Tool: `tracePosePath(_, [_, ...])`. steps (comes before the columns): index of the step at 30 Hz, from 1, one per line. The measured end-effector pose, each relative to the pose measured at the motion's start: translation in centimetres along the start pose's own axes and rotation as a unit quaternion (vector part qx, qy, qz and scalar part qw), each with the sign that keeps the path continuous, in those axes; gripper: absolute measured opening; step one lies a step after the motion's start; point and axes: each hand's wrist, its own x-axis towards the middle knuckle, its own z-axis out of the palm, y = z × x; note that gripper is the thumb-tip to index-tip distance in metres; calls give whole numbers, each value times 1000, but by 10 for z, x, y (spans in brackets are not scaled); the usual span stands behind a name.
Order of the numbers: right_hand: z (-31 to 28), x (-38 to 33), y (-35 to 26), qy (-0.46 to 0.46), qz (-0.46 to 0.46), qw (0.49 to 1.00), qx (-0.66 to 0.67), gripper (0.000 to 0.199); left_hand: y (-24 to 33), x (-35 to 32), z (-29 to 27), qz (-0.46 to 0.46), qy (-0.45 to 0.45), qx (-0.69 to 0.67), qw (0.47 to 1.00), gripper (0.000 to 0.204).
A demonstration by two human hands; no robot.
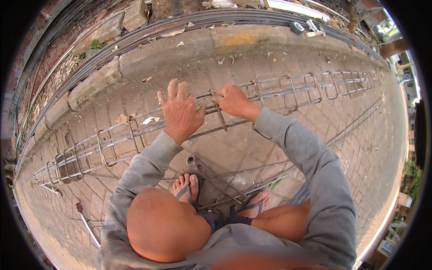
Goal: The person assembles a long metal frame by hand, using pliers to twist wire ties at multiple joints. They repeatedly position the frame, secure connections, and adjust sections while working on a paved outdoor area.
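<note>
A long rebar cage [292, 92] with square stirrups lies across the brick paving before me, running from lower left to upper right. My left hand [182, 109] is open over its bars, fingers spread, the thumb near a stirrup [221, 119]. My right hand [236, 102] is closed, thumb and forefinger pinched at that stirrup's top corner, where it meets the far bar. Whatever thin piece lies between these fingertips is too small to make out. A thin wire loop [261, 133] hangs below my right wrist.
Beyond the cage runs a concrete kerb [166, 60], with long steel bars [189, 22] stacked behind it. A round black item [296, 28] rests on the bars. A metal pipe [192, 161] and thin rods lie by my sandalled feet. A long thin blade-like piece [90, 229] lies lower left.
</note>
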Motion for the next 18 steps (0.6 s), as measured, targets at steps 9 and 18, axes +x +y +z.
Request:
tracePosePath(9, [7, 0, 7, 45, -48, 998, 25, 31, 17, -1, 11, 3, 6, 57, 998, 36])
tracePosePath(18, [11, 0, 7, 85, -75, 994, -1, 30, 20, -11, 16, -30, -1, 60, 998, 36])
